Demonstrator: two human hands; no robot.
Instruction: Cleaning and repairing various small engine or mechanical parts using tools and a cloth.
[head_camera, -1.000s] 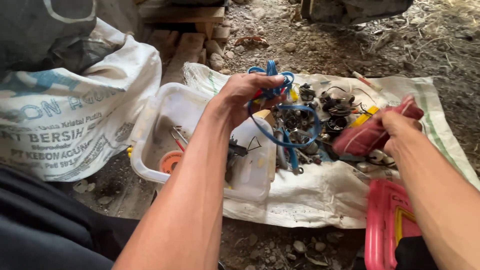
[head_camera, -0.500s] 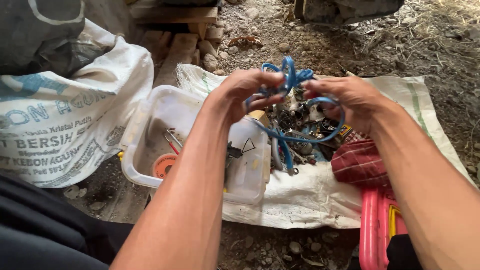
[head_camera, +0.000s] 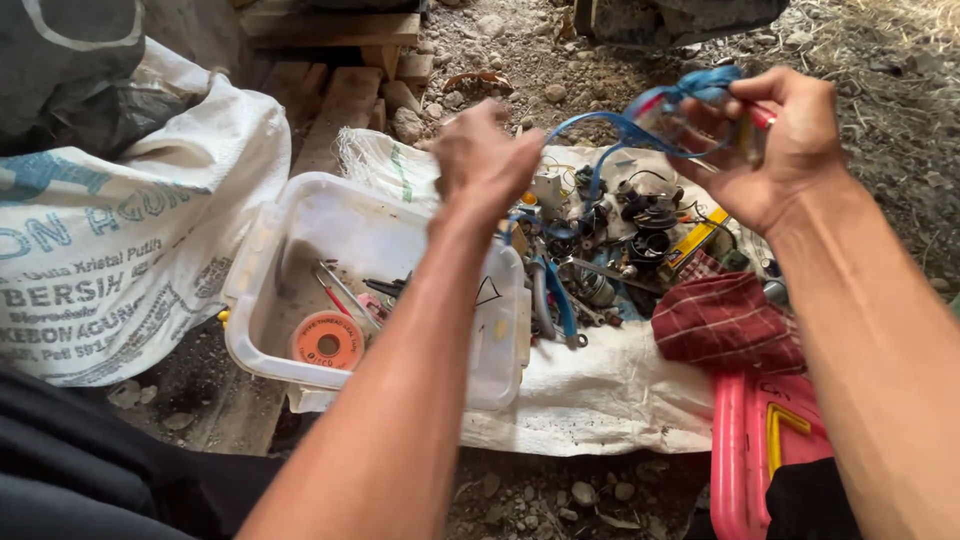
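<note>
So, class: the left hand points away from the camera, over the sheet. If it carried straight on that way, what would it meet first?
Probably the blue cord stretched from the left hand to the right hand. Beyond that lies stony ground, though depth is hard to judge.

scattered parts (head_camera: 620, 240) crowd the sheet; white tub (head_camera: 300, 250) roomy.

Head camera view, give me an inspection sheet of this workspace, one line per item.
Surface: white woven sheet spread on stony dirt.
Job's things: blue strap, stretched between both hands.
Clutter: white plastic tub holding an orange tape roll; pile of small metal parts; red checked cloth; pink case.
Hands: left hand and right hand both grip the strap.
Cables: nothing seen.
Surroundings: printed sack, wooden planks.
</note>
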